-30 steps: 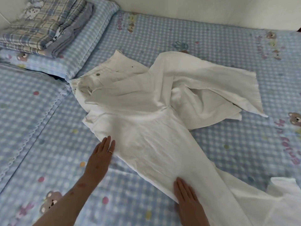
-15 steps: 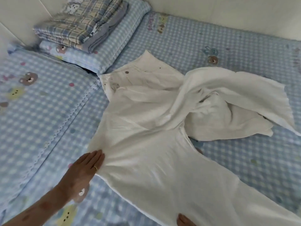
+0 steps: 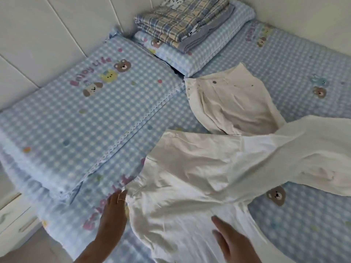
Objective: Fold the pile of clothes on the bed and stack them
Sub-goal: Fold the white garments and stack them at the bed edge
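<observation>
White trousers (image 3: 199, 168) lie spread and twisted across the blue checked bed (image 3: 296, 234). The waistband with dark buttons (image 3: 224, 86) is at the far end, and one leg is folded over to the right. My left hand (image 3: 114, 215) lies flat with straight fingers at the near left edge of the cloth, a ring on one finger. Flat on the near leg of the trousers, lower right of centre, rests my right hand (image 3: 231, 242).
A folded plaid blanket (image 3: 182, 19) sits on a pillow (image 3: 218, 50) at the far end, by the white wall. A second pillow (image 3: 76, 114) lies at left. A white drawer unit (image 3: 13, 221) stands beside the bed at lower left.
The view has swung left and down. Both hands slid toward me along the near trouser leg, and the cloth has shifted, baring the waistband part more.
</observation>
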A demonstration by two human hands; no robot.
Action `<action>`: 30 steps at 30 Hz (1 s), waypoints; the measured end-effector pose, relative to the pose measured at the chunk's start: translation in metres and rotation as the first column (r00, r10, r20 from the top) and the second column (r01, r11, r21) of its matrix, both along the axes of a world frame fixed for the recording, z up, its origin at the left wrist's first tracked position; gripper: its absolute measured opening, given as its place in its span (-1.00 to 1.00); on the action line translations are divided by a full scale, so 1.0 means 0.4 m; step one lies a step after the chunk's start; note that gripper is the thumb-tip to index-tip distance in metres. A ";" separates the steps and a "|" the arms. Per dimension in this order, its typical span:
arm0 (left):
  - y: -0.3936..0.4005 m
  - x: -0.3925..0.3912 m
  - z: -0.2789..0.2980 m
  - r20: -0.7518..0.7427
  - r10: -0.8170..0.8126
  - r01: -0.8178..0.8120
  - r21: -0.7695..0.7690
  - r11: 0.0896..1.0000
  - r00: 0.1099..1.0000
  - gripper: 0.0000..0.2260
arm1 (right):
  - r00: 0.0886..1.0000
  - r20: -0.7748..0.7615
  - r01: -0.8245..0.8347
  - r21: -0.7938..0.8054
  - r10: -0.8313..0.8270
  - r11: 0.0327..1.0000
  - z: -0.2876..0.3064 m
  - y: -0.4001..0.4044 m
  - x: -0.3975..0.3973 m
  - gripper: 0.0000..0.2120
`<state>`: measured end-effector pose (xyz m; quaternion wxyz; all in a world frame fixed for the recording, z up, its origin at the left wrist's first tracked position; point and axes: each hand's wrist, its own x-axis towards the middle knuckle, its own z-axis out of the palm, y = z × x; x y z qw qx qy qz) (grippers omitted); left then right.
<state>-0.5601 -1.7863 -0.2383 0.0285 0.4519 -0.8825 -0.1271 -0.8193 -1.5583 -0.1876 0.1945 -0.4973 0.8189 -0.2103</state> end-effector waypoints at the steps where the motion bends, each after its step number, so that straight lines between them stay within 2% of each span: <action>1: -0.023 -0.017 -0.013 -0.052 0.138 -0.132 0.118 0.984 0.989 -0.49 | 0.997 0.021 0.071 -0.065 -0.070 0.995 -0.004 -0.070 -0.016 -0.60; 2: -0.037 -0.042 -0.016 -0.011 0.229 -0.222 0.214 0.951 0.973 -0.54 | 0.992 -0.028 0.122 -0.084 -0.124 0.989 -0.003 -0.126 -0.037 -0.64; 3: -0.046 -0.062 -0.025 0.012 0.298 -0.290 0.282 0.915 0.954 -0.54 | 0.992 -0.062 0.109 -0.041 -0.112 0.993 -0.007 -0.202 -0.080 -0.64; 5: -0.071 -0.090 -0.055 0.005 0.420 -0.385 0.410 0.827 0.908 -0.48 | 0.984 -0.177 0.039 0.094 -0.022 0.995 -0.040 -0.364 -0.159 -0.61; 6: -0.080 -0.094 -0.064 -0.007 0.489 -0.430 0.465 0.774 0.872 -0.52 | 0.979 -0.204 0.012 0.141 0.017 0.990 -0.066 -0.426 -0.182 -0.59; 9: -0.087 -0.080 -0.040 0.000 0.607 -0.477 0.618 0.625 0.795 -0.83 | 0.929 -0.352 -0.012 0.273 0.112 0.962 -0.143 -0.552 -0.243 -0.55; 10: -0.084 -0.063 -0.030 0.009 0.630 -0.481 0.653 0.584 0.777 -0.87 | 0.906 -0.401 0.008 0.333 0.134 0.943 -0.165 -0.575 -0.264 -0.51; 12: -0.087 -0.014 -0.004 -0.020 0.661 -0.488 0.657 0.574 0.750 -0.87 | 0.918 -0.384 0.091 0.445 0.098 0.891 -0.200 -0.599 -0.287 -0.54; 13: -0.098 0.012 0.013 -0.053 0.658 -0.503 0.600 0.622 0.751 -0.87 | 0.938 -0.342 0.116 0.469 0.059 0.876 -0.205 -0.605 -0.291 -0.62; 14: -0.115 0.036 0.033 -0.077 0.670 -0.537 0.536 0.652 0.738 -0.89 | 0.959 -0.283 0.103 0.448 0.032 0.888 -0.206 -0.618 -0.288 -0.69; 16: -0.164 0.077 0.063 -0.156 0.713 -0.612 0.411 0.676 0.683 -0.94 | 0.983 -0.180 0.071 0.263 -0.023 0.962 -0.191 -0.677 -0.263 -0.77; 18: -0.210 0.093 0.070 -0.197 0.740 -0.658 0.353 0.665 0.643 -0.97 | 0.986 -0.160 0.047 0.058 -0.037 0.997 -0.152 -0.776 -0.221 -0.80; 19: -0.223 0.090 0.066 -0.173 0.728 -0.673 0.289 0.681 0.663 -0.97 | 0.984 -0.175 0.024 0.000 -0.024 1.000 -0.135 -0.826 -0.200 -0.80; 21: -0.219 0.066 0.044 -0.055 0.619 -0.618 0.033 0.786 0.784 -0.74 | 0.976 -0.218 -0.018 -0.050 0.007 0.999 -0.108 -0.896 -0.171 -0.73; 22: -0.189 0.041 0.027 -0.032 0.519 -0.520 -0.079 0.851 0.854 -0.60 | 0.969 -0.246 -0.024 -0.058 0.009 0.998 -0.103 -0.907 -0.159 -0.65; 23: -0.139 0.009 0.008 -0.049 0.361 -0.364 -0.178 0.914 0.931 -0.49 | 0.965 -0.263 -0.026 -0.072 0.006 0.997 -0.096 -0.895 -0.141 -0.57; 24: -0.069 -0.033 -0.012 -0.061 0.135 -0.145 -0.220 0.965 0.989 -0.45 | 0.964 -0.266 -0.011 -0.102 -0.016 0.995 -0.097 -0.849 -0.121 -0.52; 25: 0.012 -0.069 -0.034 -0.056 -0.094 0.082 -0.186 0.979 0.994 -0.47 | 0.966 -0.256 -0.013 -0.157 -0.028 0.988 -0.105 -0.774 -0.088 -0.50; 26: 0.096 -0.096 -0.061 -0.033 -0.278 0.273 -0.111 0.956 0.960 -0.53 | 0.971 -0.236 -0.021 -0.187 -0.024 0.982 -0.116 -0.666 -0.050 -0.50; 27: 0.164 -0.102 -0.088 -0.002 -0.398 0.397 -0.060 0.916 0.918 -0.61 | 0.983 -0.184 -0.057 -0.173 0.024 0.983 -0.136 -0.535 0.000 -0.51; 28: 0.210 -0.092 -0.112 0.041 -0.471 0.473 -0.040 0.880 0.881 -0.67 | 0.984 -0.156 -0.104 -0.137 0.082 0.985 -0.160 -0.397 0.047 -0.51; 30: 0.248 -0.063 -0.155 0.082 -0.575 0.576 0.006 0.817 0.814 -0.66 | 0.975 -0.166 -0.147 0.009 0.146 0.989 -0.206 -0.094 0.083 -0.52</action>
